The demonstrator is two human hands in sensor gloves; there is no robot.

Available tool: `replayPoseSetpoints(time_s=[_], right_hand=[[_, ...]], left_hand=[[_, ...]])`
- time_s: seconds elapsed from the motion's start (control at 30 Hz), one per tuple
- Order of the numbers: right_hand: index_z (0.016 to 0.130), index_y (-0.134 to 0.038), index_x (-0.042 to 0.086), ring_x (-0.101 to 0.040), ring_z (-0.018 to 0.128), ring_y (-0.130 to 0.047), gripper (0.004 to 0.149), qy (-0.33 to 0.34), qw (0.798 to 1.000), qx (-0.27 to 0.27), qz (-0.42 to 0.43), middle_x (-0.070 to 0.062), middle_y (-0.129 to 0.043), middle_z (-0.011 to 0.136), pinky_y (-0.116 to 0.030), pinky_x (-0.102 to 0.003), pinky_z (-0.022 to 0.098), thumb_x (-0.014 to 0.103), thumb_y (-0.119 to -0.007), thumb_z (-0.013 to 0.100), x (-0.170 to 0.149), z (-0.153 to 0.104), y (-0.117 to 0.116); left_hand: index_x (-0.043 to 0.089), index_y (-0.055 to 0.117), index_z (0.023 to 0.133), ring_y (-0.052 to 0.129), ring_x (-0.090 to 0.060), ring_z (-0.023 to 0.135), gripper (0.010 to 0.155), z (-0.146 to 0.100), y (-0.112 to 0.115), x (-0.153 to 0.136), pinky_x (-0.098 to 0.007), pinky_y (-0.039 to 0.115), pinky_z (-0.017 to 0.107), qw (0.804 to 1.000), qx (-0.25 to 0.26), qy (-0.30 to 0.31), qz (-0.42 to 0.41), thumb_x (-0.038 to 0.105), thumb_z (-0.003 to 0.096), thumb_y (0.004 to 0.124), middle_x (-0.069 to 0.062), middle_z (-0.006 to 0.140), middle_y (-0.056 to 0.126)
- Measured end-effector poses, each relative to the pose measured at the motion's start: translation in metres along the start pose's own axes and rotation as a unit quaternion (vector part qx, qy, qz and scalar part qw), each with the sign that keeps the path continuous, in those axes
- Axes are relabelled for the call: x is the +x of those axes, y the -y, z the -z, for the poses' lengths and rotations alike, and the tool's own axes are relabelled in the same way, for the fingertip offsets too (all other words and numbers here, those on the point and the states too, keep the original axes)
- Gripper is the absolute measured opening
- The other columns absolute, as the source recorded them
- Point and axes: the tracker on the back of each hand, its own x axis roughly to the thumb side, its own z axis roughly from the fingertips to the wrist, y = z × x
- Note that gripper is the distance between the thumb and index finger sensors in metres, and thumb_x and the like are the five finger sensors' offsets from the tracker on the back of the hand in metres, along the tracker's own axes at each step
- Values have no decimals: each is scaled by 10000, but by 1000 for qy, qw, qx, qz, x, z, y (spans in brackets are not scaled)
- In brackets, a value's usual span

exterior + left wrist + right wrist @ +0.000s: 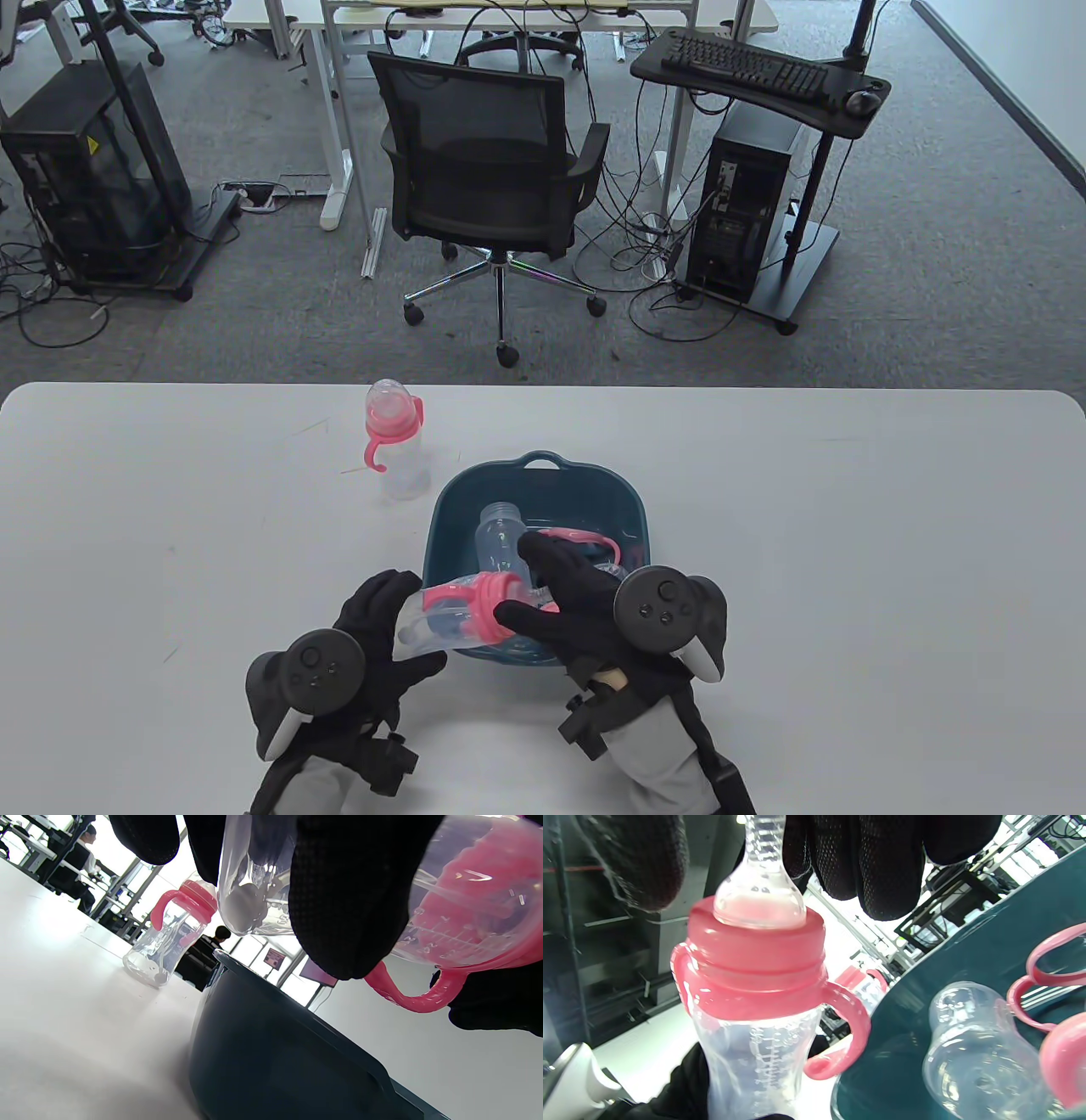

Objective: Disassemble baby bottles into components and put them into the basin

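gripping the clear body of a baby bottle (441,624), the left hand (373,654) holds it on its side over the near rim of the basin (632,501). the right hand (577,611) curls fingers around its pink collar (496,607). another bottle (394,437) stands upright behind, left of the basin.

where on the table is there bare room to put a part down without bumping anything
The white table is bare right of the dark teal plastic basin, and along the left edge, beyond the standing clear baby bottle with the pink collar. It is crowded at the basin's near rim, where both hands hold the tilted bottle.
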Motion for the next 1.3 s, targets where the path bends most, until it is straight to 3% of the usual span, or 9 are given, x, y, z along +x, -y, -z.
replayPoseSetpoints(time_s=[0.17,0.63,0.83,1.0,1.3], right_hand=[[1066,-628,76,-438,711,-895,725,-7,999,24,28,-237,-793,954,-655,-636,571,524,-815,527,0,2,-7],[1104,-547,159,-488,921,-716,723,21,996,75,44,-163,-611,1126,-560,-693,631,314,-919,504,2,4,-8],[1133,-490,132,-515,900,-717,788,10,999,39,35,-236,-575,1125,-563,-686,627,483,-847,525,-1,2,-3],[1075,-619,83,-470,769,-851,711,-12,1000,-7,16,-248,-742,1007,-657,-639,565,529,-784,546,-4,0,-1],[1051,-654,61,-420,642,-931,717,-26,999,24,19,-247,-824,911,-718,-603,497,549,-783,541,-5,2,-8]], left_hand=[[408,435,1036,625,-292,1070,914,-1,0,3,-576,513,775,1000,1,6,11,382,341,1029,78,1106,416],[408,434,1036,616,-295,1074,914,-1,0,3,-577,508,778,1000,-2,-1,10,375,343,1030,76,1107,412],[412,432,1035,611,-293,1076,915,0,0,2,-576,503,780,1000,0,-2,9,371,343,1030,82,1108,408],[418,432,1033,605,-291,1080,914,0,0,3,-578,503,779,1000,0,-1,11,368,343,1031,87,1109,406],[420,432,1032,603,-290,1082,914,-1,0,6,-577,503,780,1000,2,8,14,366,343,1031,91,1110,404]])
